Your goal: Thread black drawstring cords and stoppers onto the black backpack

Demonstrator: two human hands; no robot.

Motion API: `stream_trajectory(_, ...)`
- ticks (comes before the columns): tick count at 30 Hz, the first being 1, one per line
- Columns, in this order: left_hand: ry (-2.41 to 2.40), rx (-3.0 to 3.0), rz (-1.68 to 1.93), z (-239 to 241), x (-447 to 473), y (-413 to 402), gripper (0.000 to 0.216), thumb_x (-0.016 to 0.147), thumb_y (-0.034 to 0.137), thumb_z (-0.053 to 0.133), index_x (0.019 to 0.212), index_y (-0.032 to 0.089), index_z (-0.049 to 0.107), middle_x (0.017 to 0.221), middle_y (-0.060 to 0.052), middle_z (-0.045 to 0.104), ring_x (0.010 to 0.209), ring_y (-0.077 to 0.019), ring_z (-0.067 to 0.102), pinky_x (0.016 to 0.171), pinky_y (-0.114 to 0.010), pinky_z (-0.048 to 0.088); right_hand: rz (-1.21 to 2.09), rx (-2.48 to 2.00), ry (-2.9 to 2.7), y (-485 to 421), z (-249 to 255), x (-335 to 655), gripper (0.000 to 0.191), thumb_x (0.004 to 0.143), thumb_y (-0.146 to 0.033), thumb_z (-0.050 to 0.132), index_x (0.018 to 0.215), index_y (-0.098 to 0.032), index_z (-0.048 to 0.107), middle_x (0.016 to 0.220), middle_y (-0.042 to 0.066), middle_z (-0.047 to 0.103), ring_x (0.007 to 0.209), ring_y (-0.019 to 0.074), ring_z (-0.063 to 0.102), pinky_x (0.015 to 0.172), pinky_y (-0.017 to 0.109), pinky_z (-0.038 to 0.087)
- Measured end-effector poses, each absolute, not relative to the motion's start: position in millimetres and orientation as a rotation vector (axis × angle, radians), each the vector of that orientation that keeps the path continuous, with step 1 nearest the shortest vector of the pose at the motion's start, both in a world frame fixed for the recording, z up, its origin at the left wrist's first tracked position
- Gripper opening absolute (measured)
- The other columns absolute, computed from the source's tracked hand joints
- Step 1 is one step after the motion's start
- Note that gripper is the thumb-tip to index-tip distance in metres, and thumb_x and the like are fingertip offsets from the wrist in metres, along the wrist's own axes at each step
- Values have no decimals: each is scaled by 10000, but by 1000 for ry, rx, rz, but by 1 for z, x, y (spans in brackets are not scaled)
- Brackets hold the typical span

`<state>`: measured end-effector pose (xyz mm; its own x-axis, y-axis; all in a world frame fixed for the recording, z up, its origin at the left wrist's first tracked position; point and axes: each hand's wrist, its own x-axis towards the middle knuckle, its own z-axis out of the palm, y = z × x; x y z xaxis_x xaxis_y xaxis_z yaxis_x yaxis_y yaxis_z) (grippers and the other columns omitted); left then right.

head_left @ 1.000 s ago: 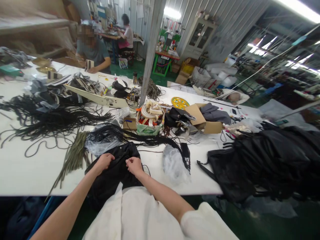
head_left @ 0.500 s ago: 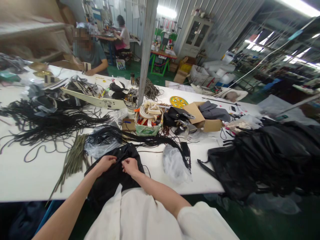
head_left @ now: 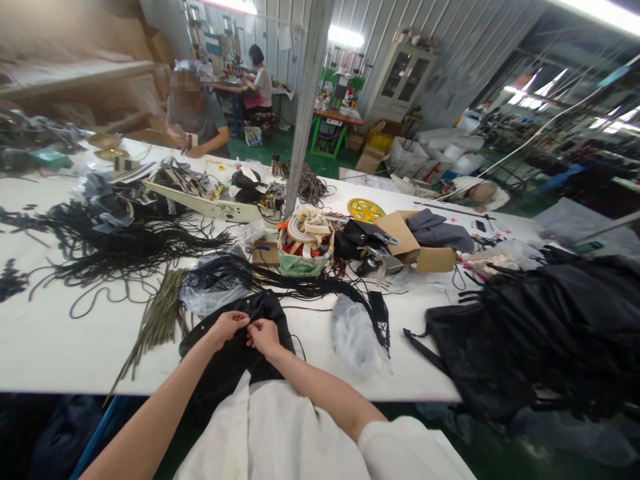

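Observation:
A black fabric piece (head_left: 235, 353) lies at the near edge of the white table (head_left: 55, 347) and hangs over it toward me. My left hand (head_left: 227, 327) and my right hand (head_left: 263, 335) rest on it side by side. Both hands have their fingers curled, pinching the fabric where they almost touch. A bundle of black cords (head_left: 280, 283) runs across the table just beyond them.
Crumpled clear plastic bags (head_left: 355, 327) lie to the right, olive cords (head_left: 155, 320) to the left. A heap of black fabric (head_left: 545, 333) fills the right end. Boxes (head_left: 415, 243) and a basket of tape rolls (head_left: 305, 247) stand mid-table. A person (head_left: 197, 120) sits at the far side.
My two hands have drawn closer together on the black fabric until they nearly meet. The view has shifted slightly; the table's things stay where they were.

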<state>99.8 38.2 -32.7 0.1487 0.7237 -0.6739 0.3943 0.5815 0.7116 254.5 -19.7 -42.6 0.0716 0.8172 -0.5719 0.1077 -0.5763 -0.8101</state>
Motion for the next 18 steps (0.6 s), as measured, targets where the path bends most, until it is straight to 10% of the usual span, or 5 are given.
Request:
stream_trajectory(13, 1525, 1110, 344, -35, 112, 33, 350, 1077, 483, 744, 967, 155, 690, 801, 15, 631, 638, -135, 573, 628, -277, 524, 1447, -1830, -1076, -19, -49, 256, 157, 1021, -184, 677, 888, -163, 758, 790, 39, 787, 612, 136, 752, 546, 161, 505)
stream_trajectory(18, 1552, 1245, 506, -33, 119, 35, 339, 1064, 468, 749, 927, 165, 683, 954, -41, 705, 919, -215, 690, 893, -399, 595, 1231, -1824, -1232, -21, -35, 269, 93, 971, -175, 729, 1041, -185, 790, 1080, 108, 810, 1046, 246, 787, 1006, 350, 619)
